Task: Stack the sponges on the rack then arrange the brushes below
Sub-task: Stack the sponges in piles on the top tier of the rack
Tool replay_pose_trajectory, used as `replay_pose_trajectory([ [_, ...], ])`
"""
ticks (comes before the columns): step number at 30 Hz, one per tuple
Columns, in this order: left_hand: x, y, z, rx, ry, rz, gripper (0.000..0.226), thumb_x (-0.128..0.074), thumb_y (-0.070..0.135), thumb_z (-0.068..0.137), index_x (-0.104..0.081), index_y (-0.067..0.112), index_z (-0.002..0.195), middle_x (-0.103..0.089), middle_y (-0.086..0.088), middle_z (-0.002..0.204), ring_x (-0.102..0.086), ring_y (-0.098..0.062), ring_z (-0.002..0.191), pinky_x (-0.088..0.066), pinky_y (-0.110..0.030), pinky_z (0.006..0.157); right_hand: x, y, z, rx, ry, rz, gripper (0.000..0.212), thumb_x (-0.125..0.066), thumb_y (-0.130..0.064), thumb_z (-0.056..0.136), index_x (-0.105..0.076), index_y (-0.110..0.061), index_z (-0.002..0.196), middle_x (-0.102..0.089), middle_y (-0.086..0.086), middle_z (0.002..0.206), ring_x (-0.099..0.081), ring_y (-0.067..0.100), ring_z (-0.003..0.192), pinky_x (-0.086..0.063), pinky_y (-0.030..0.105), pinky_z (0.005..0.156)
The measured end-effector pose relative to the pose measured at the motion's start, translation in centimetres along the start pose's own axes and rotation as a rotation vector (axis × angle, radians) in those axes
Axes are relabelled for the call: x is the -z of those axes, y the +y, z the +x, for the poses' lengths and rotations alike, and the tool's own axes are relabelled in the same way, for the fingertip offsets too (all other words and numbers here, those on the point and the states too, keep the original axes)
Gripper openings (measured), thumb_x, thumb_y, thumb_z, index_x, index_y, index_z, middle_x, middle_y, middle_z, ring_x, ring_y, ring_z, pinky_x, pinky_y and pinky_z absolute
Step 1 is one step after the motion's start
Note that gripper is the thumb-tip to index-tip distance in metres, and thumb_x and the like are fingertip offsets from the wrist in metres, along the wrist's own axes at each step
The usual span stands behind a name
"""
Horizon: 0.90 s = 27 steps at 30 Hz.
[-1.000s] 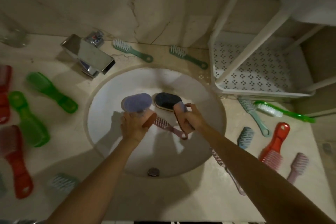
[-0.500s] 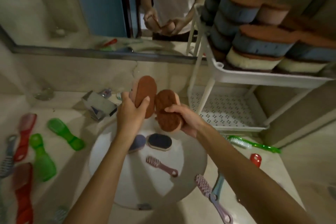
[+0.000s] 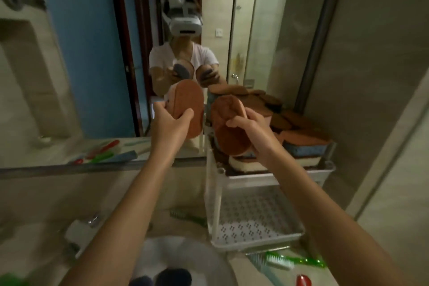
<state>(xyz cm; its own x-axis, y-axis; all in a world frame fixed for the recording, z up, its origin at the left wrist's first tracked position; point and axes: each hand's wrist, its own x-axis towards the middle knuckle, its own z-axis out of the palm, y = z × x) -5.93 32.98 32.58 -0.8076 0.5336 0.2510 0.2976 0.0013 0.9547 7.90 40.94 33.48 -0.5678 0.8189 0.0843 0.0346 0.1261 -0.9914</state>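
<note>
Two sponges were in hand, one each. The left hand [image 3: 170, 121] gripped the first sponge [image 3: 189, 107], thumb curled over its brown near face and fingers behind. This sponge stood upright, long axis near vertical, left of the rack [image 3: 290, 175] and about level with its upper tier.

The right hand [image 3: 253, 130] gripped the second sponge [image 3: 228, 127], fingers curled across its brown face. It was tilted, long axis running from upper left to lower right, at the front-left corner of the rack's upper tier, in front of the pile of sponges [image 3: 301, 132] stacked there. We could not tell whether it touched the pile.

The right hand was nearer the rack. We judged its sponge would go on first, needing only to be laid flat onto the pile to its right. The first sponge would have to cross rightward. Both forearms were raised and reached forward.

Brush step not yet begun, by our reading: a green brush [image 3: 294, 260] lay just in front of the rack's lower shelf [image 3: 255, 220]. Dark sponges [image 3: 173, 276] lay in the basin, below and left of the rack.
</note>
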Motion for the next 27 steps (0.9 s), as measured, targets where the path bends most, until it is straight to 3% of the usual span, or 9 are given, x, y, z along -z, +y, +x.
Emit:
replay_pose_trajectory([
  [2,-2.0,1.8,1.0,-0.022,-0.032,-0.026,0.042,-0.058,0.028,0.087,-0.039,0.014,0.122,-0.049,0.004,0.097,-0.052,-0.016,0.086,-0.045,-0.027,0.068,2.2,-1.5,1.2,0.023,0.057,0.017,0.036,-0.06,-0.016,0.084,-0.052,-0.014,0.119,-0.059,0.007,0.105,-0.058,0.022,0.094,-0.051,0.037,0.081],
  [5,-5.2,4.1,2.4,-0.051,-0.122,-0.007,0.048,-0.057,0.028,0.089,-0.035,0.013,0.13,-0.05,0.001,0.11,-0.051,-0.016,0.092,-0.044,-0.03,0.075,5.4,-2.9,3.4,-0.013,0.16,0.014,0.038,-0.058,-0.023,0.086,-0.051,-0.014,0.122,-0.058,0.01,0.112,-0.058,0.025,0.098,-0.052,0.04,0.085],
  [8,-8.6,5.4,3.9,-0.025,-0.198,0.022,0.063,-0.056,0.029,0.089,-0.026,0.01,0.141,-0.048,-0.008,0.135,-0.054,-0.027,0.115,-0.05,-0.039,0.093,8.7,-2.9,6.0,-0.078,0.258,0.057,0.037,-0.06,-0.024,0.084,-0.056,-0.01,0.119,-0.064,0.01,0.101,-0.062,0.024,0.088,-0.053,0.033,0.068],
  [11,-11.3,5.7,5.7,0.031,-0.254,0.004,0.072,-0.056,0.034,0.086,-0.022,0.01,0.144,-0.047,-0.01,0.139,-0.052,-0.03,0.122,-0.048,-0.044,0.1,11.2,-2.4,8.2,-0.15,0.32,0.072,0.024,-0.06,-0.022,0.085,-0.061,-0.01,0.105,-0.064,0.007,0.087,-0.06,0.019,0.074,-0.047,0.028,0.056],
  [14,-13.1,5.4,7.2,0.129,-0.293,-0.059,0.074,-0.056,0.039,0.083,-0.026,0.011,0.145,-0.049,-0.011,0.138,-0.05,-0.03,0.123,-0.044,-0.046,0.103,12.9,-1.0,10.4,-0.184,0.394,0.009,0.042,-0.062,-0.019,0.083,-0.052,-0.006,0.122,-0.064,0.014,0.111,-0.062,0.026,0.089,-0.042,0.028,0.052],
  [17,-14.1,4.3,8.1,0.207,-0.308,-0.1,0.07,-0.055,0.037,0.086,-0.025,0.012,0.145,-0.046,-0.009,0.14,-0.047,-0.029,0.125,-0.042,-0.045,0.105,13.2,-0.2,11.4,-0.219,0.377,-0.084,0.041,-0.058,-0.018,0.087,-0.051,-0.007,0.126,-0.06,0.014,0.122,-0.057,0.031,0.11,-0.046,0.03,0.065],
  [21,-14.3,3.2,8.9,0.256,-0.303,-0.143,0.066,-0.054,0.039,0.085,-0.033,0.013,0.142,-0.052,-0.008,0.135,-0.052,-0.027,0.12,-0.044,-0.044,0.103,12.4,0.6,12.0,-0.285,0.288,-0.096,0.032,-0.053,-0.017,0.091,-0.057,-0.009,0.122,-0.06,0.012,0.122,-0.055,0.03,0.116,-0.046,0.038,0.093],
  [27,-14.3,2.8,9.3,0.278,-0.286,-0.165,0.063,-0.053,0.039,0.086,-0.035,0.012,0.14,-0.053,-0.008,0.133,-0.053,-0.026,0.119,-0.046,-0.043,0.101,12.3,1.3,13.1,-0.286,0.254,-0.152,0.032,-0.053,-0.016,0.092,-0.056,-0.009,0.123,-0.059,0.014,0.126,-0.056,0.028,0.116,-0.045,0.034,0.094],
])
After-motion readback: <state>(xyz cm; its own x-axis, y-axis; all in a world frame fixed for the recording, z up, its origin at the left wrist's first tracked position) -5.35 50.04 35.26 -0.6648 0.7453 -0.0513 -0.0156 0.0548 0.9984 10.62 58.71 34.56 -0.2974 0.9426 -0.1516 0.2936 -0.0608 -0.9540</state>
